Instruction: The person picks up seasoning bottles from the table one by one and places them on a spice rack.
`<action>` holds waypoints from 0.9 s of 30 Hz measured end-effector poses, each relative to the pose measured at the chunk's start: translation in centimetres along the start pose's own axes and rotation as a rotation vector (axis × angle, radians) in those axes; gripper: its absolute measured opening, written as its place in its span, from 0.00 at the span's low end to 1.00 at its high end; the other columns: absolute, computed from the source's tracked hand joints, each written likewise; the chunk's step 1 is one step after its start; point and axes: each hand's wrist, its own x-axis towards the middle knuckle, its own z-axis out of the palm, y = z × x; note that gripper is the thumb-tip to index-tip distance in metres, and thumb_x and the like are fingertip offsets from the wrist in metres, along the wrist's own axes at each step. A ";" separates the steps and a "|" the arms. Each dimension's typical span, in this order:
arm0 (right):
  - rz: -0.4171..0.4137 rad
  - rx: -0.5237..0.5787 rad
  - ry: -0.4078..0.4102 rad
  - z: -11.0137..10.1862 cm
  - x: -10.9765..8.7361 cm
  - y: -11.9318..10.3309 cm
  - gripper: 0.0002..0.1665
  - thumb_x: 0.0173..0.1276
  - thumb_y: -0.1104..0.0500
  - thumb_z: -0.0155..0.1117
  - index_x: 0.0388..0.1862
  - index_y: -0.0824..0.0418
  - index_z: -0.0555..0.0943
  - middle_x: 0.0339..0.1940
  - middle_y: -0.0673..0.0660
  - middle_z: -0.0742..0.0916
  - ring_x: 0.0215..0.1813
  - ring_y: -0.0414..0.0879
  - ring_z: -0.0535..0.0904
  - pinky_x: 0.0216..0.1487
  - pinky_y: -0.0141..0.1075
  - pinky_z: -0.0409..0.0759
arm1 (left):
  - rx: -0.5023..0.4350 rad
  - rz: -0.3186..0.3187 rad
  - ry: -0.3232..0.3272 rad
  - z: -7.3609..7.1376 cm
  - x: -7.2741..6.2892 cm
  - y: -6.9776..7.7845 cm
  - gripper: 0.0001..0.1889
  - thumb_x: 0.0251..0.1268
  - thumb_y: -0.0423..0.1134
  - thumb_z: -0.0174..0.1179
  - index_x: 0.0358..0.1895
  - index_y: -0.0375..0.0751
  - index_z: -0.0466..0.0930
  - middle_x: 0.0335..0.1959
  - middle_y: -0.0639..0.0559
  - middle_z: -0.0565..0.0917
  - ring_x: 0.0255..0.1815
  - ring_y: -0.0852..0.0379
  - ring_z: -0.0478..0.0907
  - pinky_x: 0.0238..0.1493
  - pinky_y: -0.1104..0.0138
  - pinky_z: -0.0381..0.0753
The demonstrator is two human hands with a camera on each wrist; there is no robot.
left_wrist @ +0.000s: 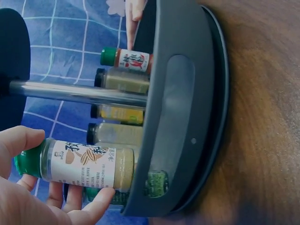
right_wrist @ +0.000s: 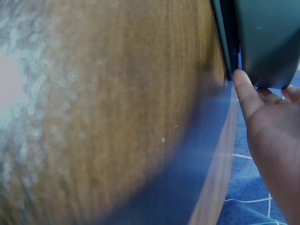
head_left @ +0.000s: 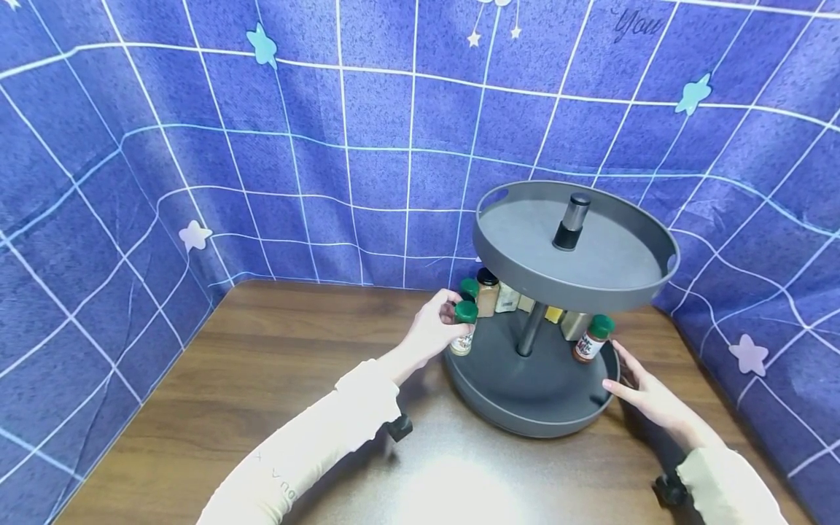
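My left hand (head_left: pixel 438 324) grips a spice jar (left_wrist: pixel 86 161) with a green cap and white label, thumb and fingers around its cap and side. The jar is at the left rim of the lower tier of a grey two-tier turntable rack (head_left: pixel 518 397). My right hand (head_left: pixel 650 390) touches the outer right side of that lower tier, its fingers fairly straight along the wall. Close to it on the tier stands a red-brown spice jar (head_left: pixel 593 339) with a green cap. In the right wrist view the right hand (right_wrist: pixel 274 126) rests against the tier's side.
Several more jars stand along the back of the lower tier, among them a black-capped brown one (head_left: pixel 487 293). The upper tier (head_left: pixel 610 251) overhangs them on a central post (head_left: pixel 531 332). Beneath is a wooden table (head_left: pixel 295 357); a blue grid-patterned curtain (head_left: pixel 295 168) hangs behind and at the sides.
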 end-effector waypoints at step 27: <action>-0.014 0.013 0.003 0.1 0.1 0.1 0.46 0.69 0.62 0.56 0.75 0.68 0.40 0.71 0.78 0.55 0.66 0.78 0.52 0.52 0.09 0.56 | 0.295 0.067 0.048 0.5 -0.9 -2.8 0.23 0.45 0.35 0.71 0.46 0.42 0.73 0.35 0.48 0.82 0.36 0.54 0.80 0.40 0.63 0.78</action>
